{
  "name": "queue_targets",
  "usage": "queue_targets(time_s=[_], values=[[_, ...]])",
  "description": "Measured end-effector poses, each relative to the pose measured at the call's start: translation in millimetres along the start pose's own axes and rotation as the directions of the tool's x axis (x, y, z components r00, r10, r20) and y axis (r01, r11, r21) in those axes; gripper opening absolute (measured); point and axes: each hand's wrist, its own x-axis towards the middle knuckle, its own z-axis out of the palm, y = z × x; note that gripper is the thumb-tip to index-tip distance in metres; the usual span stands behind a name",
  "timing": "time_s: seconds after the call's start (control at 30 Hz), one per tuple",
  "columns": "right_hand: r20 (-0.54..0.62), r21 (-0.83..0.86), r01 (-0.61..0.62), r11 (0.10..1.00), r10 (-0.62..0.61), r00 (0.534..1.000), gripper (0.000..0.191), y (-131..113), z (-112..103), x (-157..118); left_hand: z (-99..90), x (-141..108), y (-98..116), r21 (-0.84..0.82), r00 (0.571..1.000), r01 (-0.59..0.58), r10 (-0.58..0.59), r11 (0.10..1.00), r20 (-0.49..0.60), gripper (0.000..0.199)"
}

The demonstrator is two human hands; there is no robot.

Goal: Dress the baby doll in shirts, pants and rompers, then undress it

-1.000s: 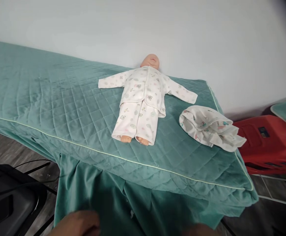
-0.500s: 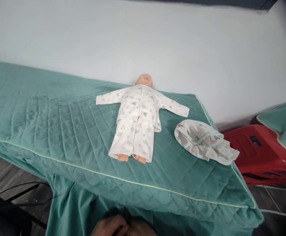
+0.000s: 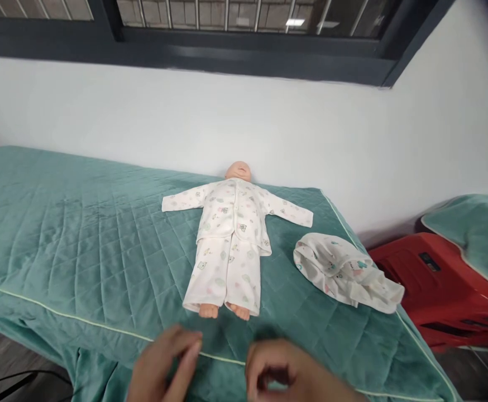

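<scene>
A baby doll (image 3: 241, 170) lies face up on the green quilted bed cover (image 3: 101, 268). It wears a white printed long-sleeved top (image 3: 232, 209) and matching trousers (image 3: 225, 272), its arms spread wide and its bare feet showing. My left hand (image 3: 162, 365) is over the front edge of the bed, below the doll's feet, thumb and fingers apart with nothing between them. To the right, my right hand (image 3: 296, 371) is curled, with a gap between thumb and fingers and nothing visible in it. Neither hand touches the doll. Both hands are slightly blurred.
A crumpled white printed cloth (image 3: 347, 273) lies right of the doll near the bed's right edge. Beside the bed stands a red plastic stool (image 3: 432, 285) with green fabric (image 3: 478, 234) behind it. A white wall and a dark-framed window (image 3: 248, 56) are at the back.
My hands have come up from the bottom edge, where they were together, and moved apart over the bed's front. The view has tilted up, bringing the window in. Doll and cloth have stayed put.
</scene>
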Motion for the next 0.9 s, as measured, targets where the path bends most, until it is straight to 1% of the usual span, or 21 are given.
queue_targets(time_s=[0.03,0.07,0.1,0.13,0.17,0.2,0.23,0.27,0.37,0.43,0.47,0.5,0.57,0.6,0.63,0.7,0.8,0.83,0.87,0.9], values=[[-0.104,0.242,0.032,0.97,-0.006,0.995,0.009,-8.1,-10.5,4.9,-1.6,17.7,2.3,-0.013,0.999,-0.004,0.003,1.0,-0.048,0.026],[-0.21,0.471,0.098,0.877,0.004,0.978,0.007,-15.8,-20.3,10.0,-2.1,34.5,5.5,-0.038,0.994,-0.001,-0.003,0.999,-0.111,0.027],[-0.296,0.641,0.179,0.747,0.026,0.955,0.005,-22.7,-29.1,15.0,-1.7,49.8,9.3,-0.087,0.982,0.01,-0.026,0.996,-0.187,0.028],[-0.353,0.739,0.249,0.626,0.046,0.934,0.005,-28.1,-37.2,19.7,-0.3,63.0,13.1,-0.142,0.967,0.02,-0.055,0.99,-0.248,0.029],[-0.387,0.798,0.294,0.526,0.072,0.919,0.008,-31.8,-44.5,23.9,1.6,74.0,16.3,-0.201,0.952,0.03,-0.089,0.979,-0.291,0.03],[-0.401,0.834,0.317,0.451,0.102,0.91,0.012,-33.9,-51.2,27.4,3.9,82.7,18.3,-0.255,0.943,0.039,-0.12,0.966,-0.311,0.031],[-0.411,0.854,0.327,0.404,0.14,0.901,0.016,-34.7,-57.5,30.2,6.2,89.5,19.0,-0.294,0.94,0.049,-0.143,0.954,-0.308,0.031],[-0.417,0.864,0.326,0.383,0.185,0.89,0.018,-34.5,-63.3,32.5,8.3,95.2,18.2,-0.321,0.943,0.06,-0.159,0.945,-0.293,0.031],[-0.459,0.856,0.329,0.399,0.293,0.839,0.018,-33.4,-79.1,37.9,11.7,110.7,12.3,-0.349,0.953,0.076,-0.171,0.934,-0.251,0.03],[-0.507,0.822,0.343,0.453,0.31,0.804,0.025,-35.5,-88.3,43.0,11.6,124.2,11.0,-0.349,0.958,0.074,-0.163,0.934,-0.234,0.029],[-0.537,0.788,0.346,0.509,0.294,0.791,0.028,-37.5,-92.6,46.6,11.3,132.1,12.2,-0.355,0.96,0.071,-0.16,0.932,-0.229,0.029],[-0.57,0.736,0.343,0.584,0.26,0.78,0.029,-39.8,-96.8,50.9,11.3,140.7,14.5,-0.364,0.961,0.067,-0.158,0.929,-0.227,0.028],[-0.61,0.602,0.322,0.731,0.161,0.776,0.026,-43.3,-105.3,61.4,12.6,158.3,20.8,-0.386,0.962,0.061,-0.157,0.921,-0.222,0.027],[-0.615,0.549,0.312,0.776,0.121,0.78,0.024,-43.9,-109.5,67.0,14.1,166.6,23.6,-0.394,0.963,0.057,-0.154,0.917,-0.22,0.026],[-0.613,0.523,0.31,0.794,0.098,0.784,0.02,-43.4,-113.6,72.6,16.2,174.3,25.5,-0.395,0.965,0.054,-0.15,0.917,-0.217,0.025],[-0.61,0.554,0.323,0.767,0.11,0.785,0.013,-39.9,-120.9,82.3,21.6,187.1,25.2,-0.389,0.969,0.047,-0.136,0.92,-0.206,0.024],[-0.62,0.634,0.374,0.677,0.156,0.769,0.036,-32.4,-128.3,91.0,30.4,199.4,14.7,-0.39,0.974,0.043,-0.125,0.92,-0.187,0.025],[-0.62,0.651,0.389,0.652,0.161,0.768,0.039,-30.2,-129.7,92.4,32.7,201.8,9.6,-0.392,0.973,0.058,-0.139,0.918,-0.182,0.026],[-0.615,0.666,0.398,0.631,0.164,0.771,0.039,-28.2,-130.7,93.2,34.6,203.5,4.4,-0.396,0.97,0.081,-0.164,0.915,-0.18,0.026],[-0.609,0.68,0.402,0.614,0.166,0.776,0.034,-26.5,-131.2,93.7,36.0,204.6,-0.4,-0.405,0.963,0.108,-0.197,0.908,-0.185,0.025]])
